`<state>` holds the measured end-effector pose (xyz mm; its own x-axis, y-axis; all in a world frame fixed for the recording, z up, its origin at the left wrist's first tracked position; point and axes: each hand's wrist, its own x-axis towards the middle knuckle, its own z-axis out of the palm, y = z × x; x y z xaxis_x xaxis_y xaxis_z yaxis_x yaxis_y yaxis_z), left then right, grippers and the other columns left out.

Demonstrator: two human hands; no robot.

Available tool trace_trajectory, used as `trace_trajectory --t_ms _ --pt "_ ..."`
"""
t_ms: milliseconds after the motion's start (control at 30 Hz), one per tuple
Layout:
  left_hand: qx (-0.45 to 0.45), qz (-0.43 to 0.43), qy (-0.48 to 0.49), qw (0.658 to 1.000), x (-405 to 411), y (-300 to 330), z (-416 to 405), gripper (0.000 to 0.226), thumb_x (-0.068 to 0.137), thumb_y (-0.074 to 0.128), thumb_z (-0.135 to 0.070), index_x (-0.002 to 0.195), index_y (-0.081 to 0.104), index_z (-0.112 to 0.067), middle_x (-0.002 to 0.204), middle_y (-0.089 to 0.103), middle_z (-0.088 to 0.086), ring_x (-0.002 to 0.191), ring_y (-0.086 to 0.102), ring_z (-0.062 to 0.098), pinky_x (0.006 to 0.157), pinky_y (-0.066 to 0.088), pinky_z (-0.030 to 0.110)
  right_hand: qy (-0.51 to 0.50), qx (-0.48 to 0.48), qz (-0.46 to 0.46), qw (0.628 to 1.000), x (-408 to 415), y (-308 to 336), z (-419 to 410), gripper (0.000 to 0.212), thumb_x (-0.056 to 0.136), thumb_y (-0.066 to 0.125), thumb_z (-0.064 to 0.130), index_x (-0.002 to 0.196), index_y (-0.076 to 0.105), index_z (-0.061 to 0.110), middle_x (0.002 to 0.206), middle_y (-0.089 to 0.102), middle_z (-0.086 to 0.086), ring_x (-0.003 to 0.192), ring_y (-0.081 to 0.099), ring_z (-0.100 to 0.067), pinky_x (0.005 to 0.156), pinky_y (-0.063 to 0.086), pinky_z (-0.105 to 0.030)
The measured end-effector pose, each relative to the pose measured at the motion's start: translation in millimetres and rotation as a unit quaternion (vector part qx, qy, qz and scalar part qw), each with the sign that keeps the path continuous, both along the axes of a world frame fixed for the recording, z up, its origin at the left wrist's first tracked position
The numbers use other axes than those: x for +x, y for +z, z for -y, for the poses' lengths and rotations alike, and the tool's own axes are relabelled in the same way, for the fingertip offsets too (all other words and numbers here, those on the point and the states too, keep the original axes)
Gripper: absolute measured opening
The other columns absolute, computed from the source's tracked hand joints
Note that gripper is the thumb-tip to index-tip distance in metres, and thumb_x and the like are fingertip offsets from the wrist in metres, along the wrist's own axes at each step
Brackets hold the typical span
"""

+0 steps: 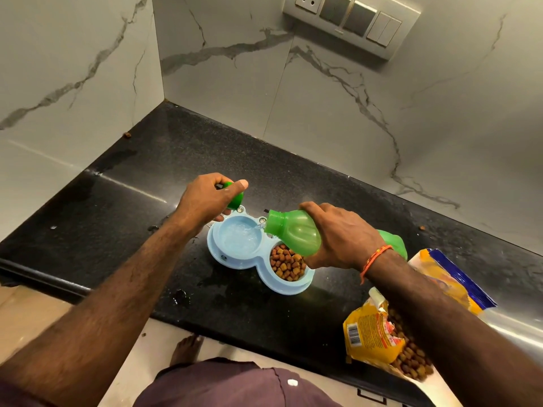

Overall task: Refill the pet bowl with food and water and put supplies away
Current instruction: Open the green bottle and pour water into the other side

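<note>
A light blue double pet bowl (235, 264) sits on the black counter. Its left cup holds water (239, 237), its right cup brown kibble (286, 264). My right hand (340, 235) grips a green bottle (296, 232), tipped on its side with the mouth over the left cup, and water runs out of it. My left hand (205, 198) holds the green cap (236, 196) just behind the bowl.
An open yellow and blue kibble bag (379, 333) lies at the right front of the black counter (147, 201), with kibble showing at its mouth. Water spots mark the counter near the bowl. Stray kibble lies by the marble walls. A switch panel (352, 22) hangs above.
</note>
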<state>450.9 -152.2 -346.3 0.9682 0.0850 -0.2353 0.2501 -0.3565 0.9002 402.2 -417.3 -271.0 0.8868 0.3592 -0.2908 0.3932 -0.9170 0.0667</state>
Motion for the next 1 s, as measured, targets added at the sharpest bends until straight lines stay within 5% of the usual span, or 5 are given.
trace_trajectory --t_ms 1000 --pt "-0.001 0.005 0.0 1.0 6.0 -9.5 5.2 0.046 0.091 0.068 -0.058 0.112 0.068 -0.018 0.103 0.07 0.005 0.085 0.075 0.021 0.059 0.058 0.03 0.012 -0.006 0.009 1.0 4.3 9.4 -0.7 0.112 0.064 0.081 0.071 0.15 0.021 0.03 0.133 0.055 -0.009 0.113 0.06 -0.029 0.092 0.056 -0.047"
